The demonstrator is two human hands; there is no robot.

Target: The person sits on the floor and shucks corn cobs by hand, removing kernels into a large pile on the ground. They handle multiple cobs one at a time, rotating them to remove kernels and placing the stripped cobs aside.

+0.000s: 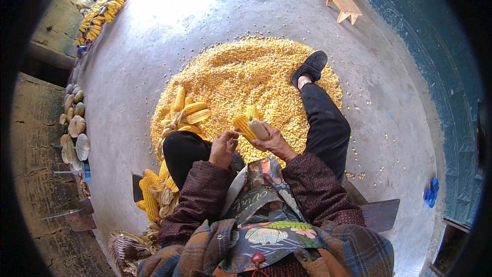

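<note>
My right hand (275, 142) is wrapped around a pale shelled corncob (258, 129), with a yellow ear of corn (243, 126) alongside it. A second yellow ear (252, 111) shows just behind these. Just to the left, my left hand (224, 148) has its fingers pinched on a thin pale strip (240, 133) that reaches the ear; whether it is husk or a tool I cannot tell. A wide heap of loose corn kernels (238, 69) spreads on the floor beyond both hands. More ears (196, 107), tied by their husks, lie at its left side.
Braided ears (150, 192) hang beside my left leg, near the dark bench (380, 213) under me. My right shoe (312, 65) rests on the heap. Pumpkins (77, 126) line the left wall. A wooden stool (344, 4) and blue slippers (431, 192) are on the right.
</note>
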